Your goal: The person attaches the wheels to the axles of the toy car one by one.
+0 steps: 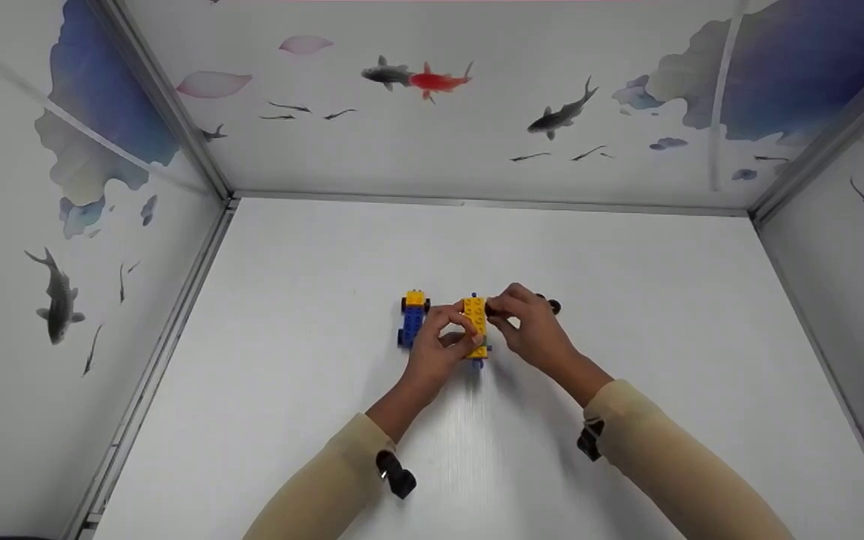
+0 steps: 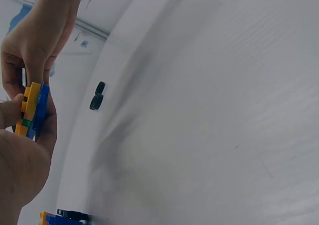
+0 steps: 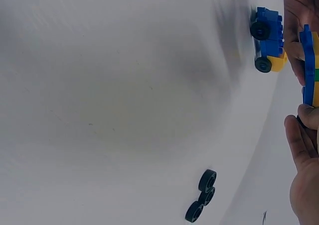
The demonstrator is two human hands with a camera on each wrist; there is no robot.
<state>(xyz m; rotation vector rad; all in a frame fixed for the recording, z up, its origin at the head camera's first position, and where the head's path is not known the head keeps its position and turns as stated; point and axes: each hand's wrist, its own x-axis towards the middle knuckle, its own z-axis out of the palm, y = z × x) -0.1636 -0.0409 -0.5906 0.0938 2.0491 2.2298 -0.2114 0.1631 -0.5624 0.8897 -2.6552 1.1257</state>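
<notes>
My left hand (image 1: pixel 432 356) grips a toy car body (image 1: pixel 475 315) between thumb and fingers. The body has studded yellow bricks on top, a little green at the middle, and a blue base (image 3: pixel 309 60) with axle stubs sticking out. At its far right side, my right hand (image 1: pixel 541 337) pinches a small black wheel (image 1: pixel 489 309) between thumb and fingertips, right against the body. The fingers mostly hide this wheel. Just left of my left hand stands another toy car (image 1: pixel 412 328), blue with a yellow front brick and black wheels.
Several loose black wheels (image 3: pixel 208 180) lie on the white tabletop (image 1: pixel 312 315), beyond my right hand. Walls printed with fish, such as the back wall (image 1: pixel 477 150), enclose the table on the left, back and right.
</notes>
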